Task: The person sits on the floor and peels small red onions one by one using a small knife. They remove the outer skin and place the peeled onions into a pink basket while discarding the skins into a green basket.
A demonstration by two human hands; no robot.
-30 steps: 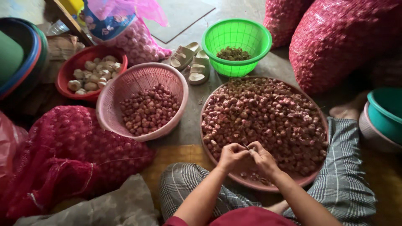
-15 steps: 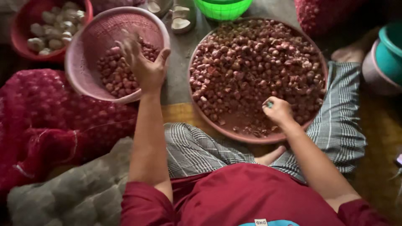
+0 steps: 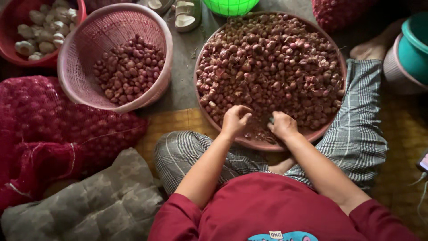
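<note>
Left hand [image 3: 235,119] curled, right hand [image 3: 282,126] fisted, close together, forearms converging.

Red mesh sack of shallots [image 3: 53,129] bulging at near left, second red mesh sack [image 3: 343,13] at far right, dark phone screen edge [image 3: 423,161] at right border

Big round tray [image 3: 203,96], brownish-pink rim, centre-right of frame, lying flat, near edge over the person's lap. Heaped w/ small reddish-brown shallots [image 3: 272,67], skins on, loose papery bits mixed in. Pile thinner at tray's lower edge, approx. bottom-centre, where mostly peel scraps show.
</note>
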